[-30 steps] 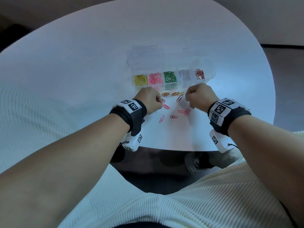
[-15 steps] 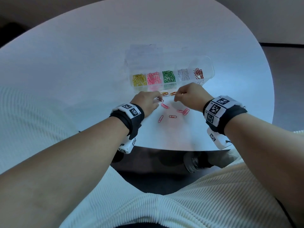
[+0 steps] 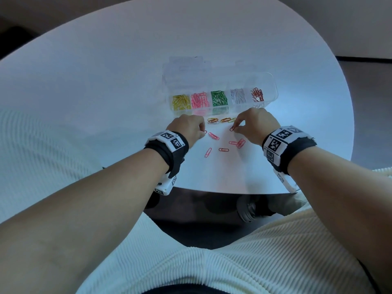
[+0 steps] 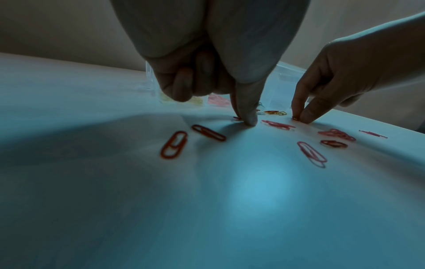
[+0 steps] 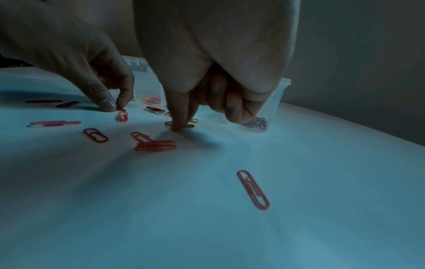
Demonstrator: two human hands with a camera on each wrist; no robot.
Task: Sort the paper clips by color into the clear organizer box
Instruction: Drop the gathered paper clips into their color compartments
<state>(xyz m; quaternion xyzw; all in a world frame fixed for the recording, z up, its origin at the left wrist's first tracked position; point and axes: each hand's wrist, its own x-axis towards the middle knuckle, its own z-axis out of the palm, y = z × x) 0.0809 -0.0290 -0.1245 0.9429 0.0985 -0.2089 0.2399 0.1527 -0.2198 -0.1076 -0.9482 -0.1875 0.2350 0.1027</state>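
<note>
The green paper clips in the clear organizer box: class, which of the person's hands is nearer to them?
Left, narrowly. The left hand sits just below and left of the green paper clips in the clear organizer box; the right hand lies below and further right.

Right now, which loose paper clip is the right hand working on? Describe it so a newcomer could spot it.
Start at the clear plastic organizer box on the white table. Just in front of its right half, the right hand pinches a dark red paper clip against the tabletop. It is darker than the pink clips beside it, and lies nearer the person than the orange and yellow clips.
</note>
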